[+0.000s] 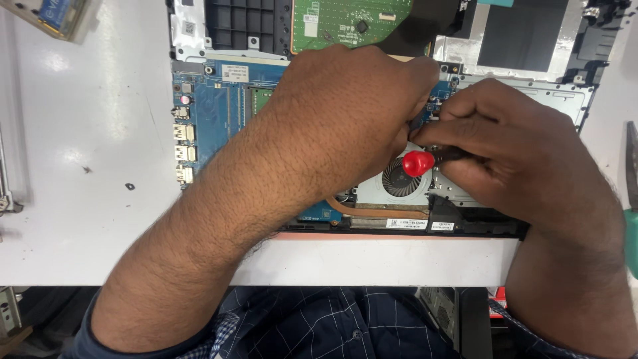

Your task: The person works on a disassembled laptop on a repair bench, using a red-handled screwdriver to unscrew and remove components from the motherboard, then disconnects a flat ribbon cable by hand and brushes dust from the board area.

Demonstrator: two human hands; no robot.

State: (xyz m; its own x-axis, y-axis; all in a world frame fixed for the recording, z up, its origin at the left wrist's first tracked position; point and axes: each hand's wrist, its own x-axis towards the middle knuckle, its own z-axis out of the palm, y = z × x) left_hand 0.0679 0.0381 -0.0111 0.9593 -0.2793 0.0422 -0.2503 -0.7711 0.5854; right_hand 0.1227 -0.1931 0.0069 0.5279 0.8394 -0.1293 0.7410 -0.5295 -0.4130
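Note:
An opened laptop base (pixel 219 100) lies on a white table (pixel 86 166), showing a blue circuit board, a green board and a round cooling fan (pixel 392 183). My right hand (pixel 525 153) grips a screwdriver with a red end cap (pixel 417 163), held sideways just over the fan. My left hand (pixel 345 113) reaches across the board, fingers curled down at the screwdriver's tip beside the fan. The tip and whatever it touches are hidden under my fingers.
A copper heat pipe (pixel 372 213) runs below the fan. A clear plastic box (pixel 56 16) sits at the far left corner, and a green-handled tool (pixel 631 239) lies at the right edge. A small dark screw (pixel 129 187) lies left of the laptop.

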